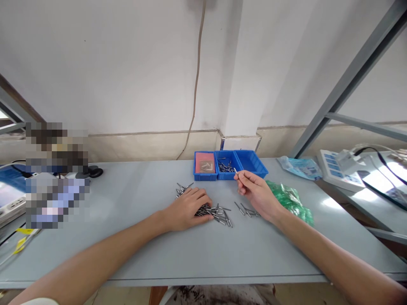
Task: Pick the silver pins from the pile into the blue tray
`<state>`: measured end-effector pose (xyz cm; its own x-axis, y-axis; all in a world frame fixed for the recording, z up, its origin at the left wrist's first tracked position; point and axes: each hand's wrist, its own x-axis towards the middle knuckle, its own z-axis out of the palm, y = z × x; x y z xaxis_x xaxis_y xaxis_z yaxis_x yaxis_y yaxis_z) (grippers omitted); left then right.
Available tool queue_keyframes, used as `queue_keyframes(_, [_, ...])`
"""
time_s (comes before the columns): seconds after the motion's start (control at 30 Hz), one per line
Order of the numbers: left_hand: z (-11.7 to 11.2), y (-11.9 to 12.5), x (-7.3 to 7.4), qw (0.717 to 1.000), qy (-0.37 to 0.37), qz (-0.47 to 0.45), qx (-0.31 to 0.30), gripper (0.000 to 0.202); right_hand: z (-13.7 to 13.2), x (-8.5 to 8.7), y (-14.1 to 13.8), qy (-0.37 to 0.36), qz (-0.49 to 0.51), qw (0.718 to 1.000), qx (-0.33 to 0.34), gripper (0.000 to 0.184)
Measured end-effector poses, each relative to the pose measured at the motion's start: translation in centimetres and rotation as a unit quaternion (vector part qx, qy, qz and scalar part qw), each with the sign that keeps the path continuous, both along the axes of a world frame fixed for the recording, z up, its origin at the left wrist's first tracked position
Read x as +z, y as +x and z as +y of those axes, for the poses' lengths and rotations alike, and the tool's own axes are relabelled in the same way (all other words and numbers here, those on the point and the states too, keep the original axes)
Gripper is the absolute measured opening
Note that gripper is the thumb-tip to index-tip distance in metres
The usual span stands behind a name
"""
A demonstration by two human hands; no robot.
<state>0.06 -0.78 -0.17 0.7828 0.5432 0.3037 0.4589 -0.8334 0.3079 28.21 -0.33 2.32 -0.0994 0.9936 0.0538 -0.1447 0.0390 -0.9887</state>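
My left hand point(187, 209) lies over a pile of slim stepped metal pins point(219, 214), fingers curved and thumb apart. Some pins stick out beyond its fingertips and to its right; part of the pile is hidden beneath it. My right hand point(256, 192) is closed in a pinch on one metal pin point(235, 170), just in front of the blue bins. More pins of the same sort lie in the middle blue bin point(229, 177). A few loose pins point(246, 210) rest on the table below my right hand.
The left blue bin point(205, 177) holds a pink sheet and a small bag; the right blue bin point(251, 163) adjoins the middle one. Green plastic point(291, 201) and a blue packet point(300, 168) lie on the right. A power strip point(340, 169) stands beyond the grey table point(143, 254).
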Motion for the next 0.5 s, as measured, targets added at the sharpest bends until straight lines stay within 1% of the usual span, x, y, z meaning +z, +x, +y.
queue_keyframes(0.17, [0.06,0.03,-0.15,1.000,0.001,-0.001,-0.001,0.026,0.00,0.08,-0.07,0.001,-0.006,1.000,0.000,0.033])
queue_keyframes(0.5, [-0.03,0.12,0.05,1.000,0.000,-0.008,0.002,0.023,0.01,0.06,-0.06,0.007,-0.022,1.000,0.000,0.032])
